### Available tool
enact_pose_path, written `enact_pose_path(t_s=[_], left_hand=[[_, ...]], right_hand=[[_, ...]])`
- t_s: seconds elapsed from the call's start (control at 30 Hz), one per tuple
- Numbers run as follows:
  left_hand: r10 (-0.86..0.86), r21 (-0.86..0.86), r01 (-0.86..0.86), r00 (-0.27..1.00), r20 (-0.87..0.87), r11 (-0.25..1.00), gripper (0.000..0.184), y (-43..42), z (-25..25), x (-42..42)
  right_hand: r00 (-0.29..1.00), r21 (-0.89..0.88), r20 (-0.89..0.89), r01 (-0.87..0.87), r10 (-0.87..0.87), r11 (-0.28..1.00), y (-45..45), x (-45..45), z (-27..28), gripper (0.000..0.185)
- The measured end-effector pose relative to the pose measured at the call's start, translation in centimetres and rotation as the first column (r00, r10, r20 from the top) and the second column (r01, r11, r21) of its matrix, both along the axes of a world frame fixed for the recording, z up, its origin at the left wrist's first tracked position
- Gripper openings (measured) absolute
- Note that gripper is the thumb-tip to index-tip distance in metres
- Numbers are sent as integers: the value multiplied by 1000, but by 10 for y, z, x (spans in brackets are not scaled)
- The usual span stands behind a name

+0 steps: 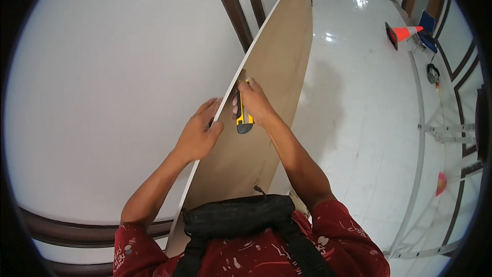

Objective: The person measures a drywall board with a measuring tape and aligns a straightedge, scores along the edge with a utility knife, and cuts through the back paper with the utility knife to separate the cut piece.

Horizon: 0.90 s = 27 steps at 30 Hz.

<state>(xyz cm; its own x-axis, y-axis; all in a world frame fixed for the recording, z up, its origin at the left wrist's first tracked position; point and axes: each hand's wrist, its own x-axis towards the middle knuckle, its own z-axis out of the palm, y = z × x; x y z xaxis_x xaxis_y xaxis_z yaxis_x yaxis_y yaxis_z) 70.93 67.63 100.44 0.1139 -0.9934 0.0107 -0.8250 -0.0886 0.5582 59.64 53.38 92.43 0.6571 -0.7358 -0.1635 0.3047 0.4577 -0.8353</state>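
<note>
A large board, brown-faced with a thin white edge, stands upright and runs away from my body. My left hand grips its white edge, thumb on the brown face and fingers over the other side. A yellow and black utility knife is held in my right hand, against the brown face just right of the edge. The knife's butt end points down towards me. Its blade tip is hard to make out near the board's edge.
A white wall with dark brown mouldings is on the left. Across the glossy tiled floor lie an orange cone and a metal ladder, near a blue chair. A black bag hangs at my chest.
</note>
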Motion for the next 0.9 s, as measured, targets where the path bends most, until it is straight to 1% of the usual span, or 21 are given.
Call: enact_pose_path(t_s=[0.07,0.13,0.17,0.27,0.37,0.47,0.57,0.67,0.73,0.83,0.9], left_hand=[[31,28,-29,999,-44,999,59,-20,-8,2],[46,53,-40,993,-106,998,60,-24,7,-9],[52,64,-46,993,-105,997,60,-26,8,-8],[49,80,-41,993,-106,996,61,-36,10,-3],[44,67,-37,992,-114,997,62,-37,6,-8],[45,38,-40,992,-118,998,62,-39,1,-4],[18,34,-14,992,-124,999,63,-51,1,8],[-9,50,17,989,-148,999,61,-60,4,7],[-25,44,32,988,-152,999,61,-72,3,10],[-32,118,66,961,-275,991,58,-85,9,19],[-77,74,105,947,-312,992,52,-96,9,21]], right_hand=[[1000,-26,-9,13,-14,1000,3,6,-12,19],[998,-35,13,59,-59,998,1,3,-13,22],[996,-45,28,81,-79,996,-1,5,-15,23],[998,-72,53,45,-41,996,1,1,-12,22],[1000,-47,-9,8,-9,999,36,-12,5,21],[1000,-52,-2,2,-2,999,52,-11,-2,21],[999,17,25,-26,26,1000,47,-12,4,20],[999,-47,-48,-5,3,999,53,-17,13,20],[999,-32,-50,-6,4,999,52,-18,13,20],[999,-32,-35,-11,10,999,51,-18,13,22],[999,-30,-39,-19,17,999,52,-20,14,23]])
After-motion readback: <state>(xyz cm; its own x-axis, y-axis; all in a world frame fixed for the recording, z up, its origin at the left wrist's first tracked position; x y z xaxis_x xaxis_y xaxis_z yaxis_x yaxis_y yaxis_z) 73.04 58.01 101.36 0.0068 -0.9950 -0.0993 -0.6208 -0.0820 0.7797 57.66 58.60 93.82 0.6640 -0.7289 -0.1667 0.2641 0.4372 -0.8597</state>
